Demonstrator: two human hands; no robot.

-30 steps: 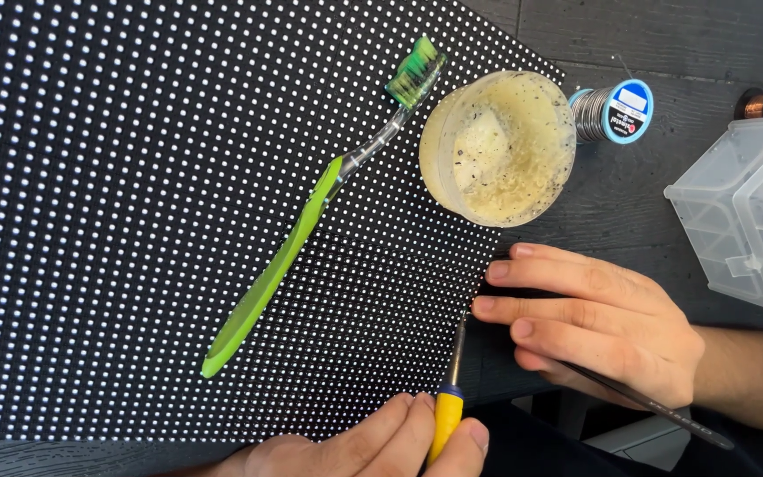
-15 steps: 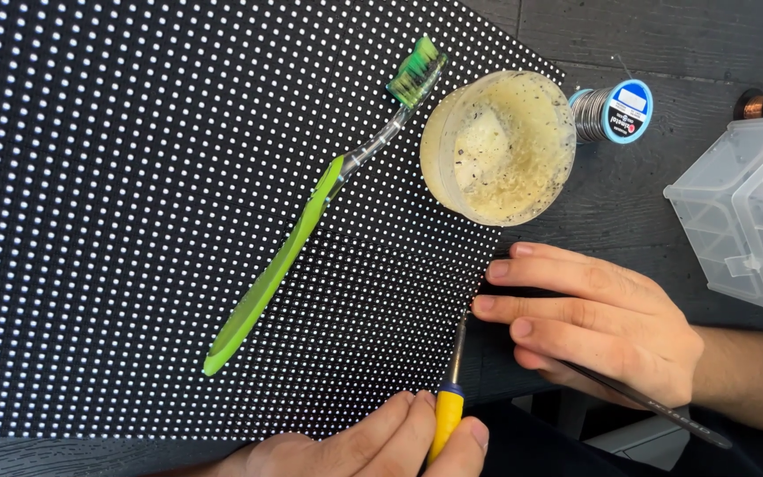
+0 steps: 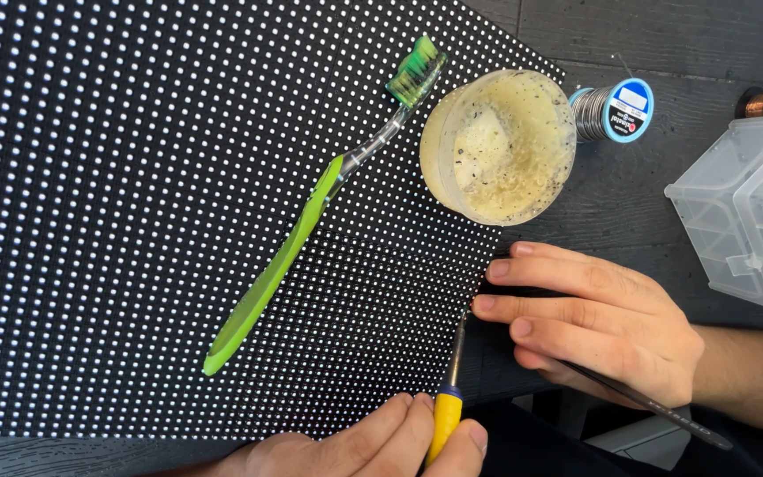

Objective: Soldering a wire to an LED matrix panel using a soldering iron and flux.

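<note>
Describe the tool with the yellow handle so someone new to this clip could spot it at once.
Start at the big black dotted panel and follow its right edge to the bottom. There the left hand pinches a thin tool, its dark tip meeting the panel edge. Unlike the green toothbrush, it has a yellow grip.

A black panel (image 3: 134,221) is showing a regular grid of small white dots across its whole face. A toothbrush (image 3: 311,221) is lying on it, its handle bright lime green, its neck clear, its bristles green and streaked dark. The round tub (image 3: 498,146) is looking pale yellow, speckled with dark flecks (a whiter lump sits inside). The tool (image 3: 446,411) is showing a yellow handle with a blue collar. The wire spool (image 3: 615,110) is gleaming silver with light blue rims. The storage box (image 3: 748,221) is looking clear against a dark grey tabletop (image 3: 664,35).
</note>
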